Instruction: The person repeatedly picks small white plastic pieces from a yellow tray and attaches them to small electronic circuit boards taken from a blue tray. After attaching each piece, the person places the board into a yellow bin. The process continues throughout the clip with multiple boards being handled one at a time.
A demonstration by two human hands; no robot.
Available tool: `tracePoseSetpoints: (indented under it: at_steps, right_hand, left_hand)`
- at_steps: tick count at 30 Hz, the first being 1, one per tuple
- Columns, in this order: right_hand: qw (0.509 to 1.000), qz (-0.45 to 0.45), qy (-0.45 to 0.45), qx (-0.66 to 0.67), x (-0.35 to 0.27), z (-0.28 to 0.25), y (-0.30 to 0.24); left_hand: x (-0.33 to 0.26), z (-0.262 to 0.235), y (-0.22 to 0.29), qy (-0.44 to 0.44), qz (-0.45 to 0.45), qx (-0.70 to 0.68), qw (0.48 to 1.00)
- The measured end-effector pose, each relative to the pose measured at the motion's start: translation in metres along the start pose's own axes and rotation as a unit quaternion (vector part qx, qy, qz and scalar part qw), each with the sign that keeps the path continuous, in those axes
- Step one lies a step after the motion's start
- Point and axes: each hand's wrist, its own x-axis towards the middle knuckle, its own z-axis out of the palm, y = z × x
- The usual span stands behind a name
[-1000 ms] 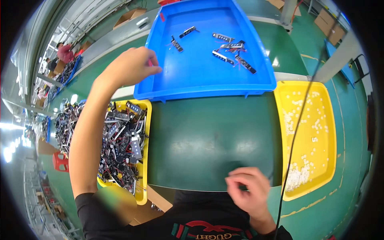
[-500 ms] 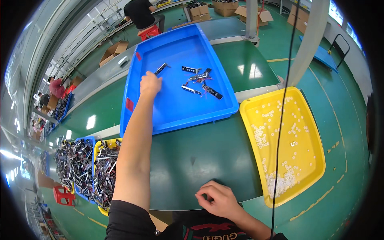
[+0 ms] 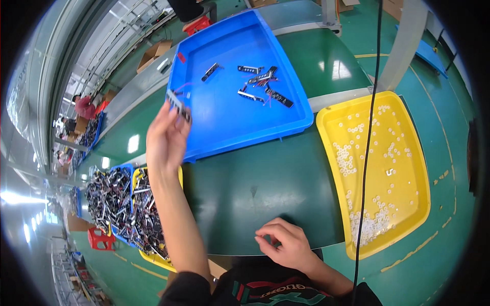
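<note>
Left hand (image 3: 167,135), one: gripping a narrow silver-and-black part (image 3: 178,105) between thumb and fingers, raised at the left wall of the big blue tray (image 3: 229,117), near the corner closest to the person. The part is tilted, a thin pink wire trailing over the tray.

Right hand (image 3: 286,242), one: loosely curled, thumb near the forefinger, above the near edge of the green table (image 3: 255,178). Whether it pinches anything, I cannot tell.

Big blue tray, one: across the far side of the table, walls low. Inside, a lone part (image 3: 210,72) lies toward the far left and a loose group of parts (image 3: 263,76) right of the middle; bare floor runs from these to the near wall.

Table, one: a broad bare stretch between the tray's near wall and the right hand.

Yellow tray (image 3: 375,173), one: along the table's right edge, slightly slanted, white rings (image 3: 367,229) thickest at its near end. A black cable (image 3: 368,153) crosses in front of it from where I look.

Heaped parts (image 3: 148,219): in trays left of the table, partly hidden by the left forearm.
</note>
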Motion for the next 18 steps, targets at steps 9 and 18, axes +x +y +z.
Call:
tracePoseSetpoints:
  at_steps: [9,18]
  right_hand:
    - [0.993,0.029,0.053,0.101,-0.001,-0.008,0.006]
    - [0.980,0.074,0.099,0.158,-0.004,-0.005,0.013]
  left_hand:
    - [-0.151,0.018,-0.074,0.015,-0.147,-0.076,0.986]
    - [-0.175,0.016,-0.101,0.027,-0.127,0.083,0.988]
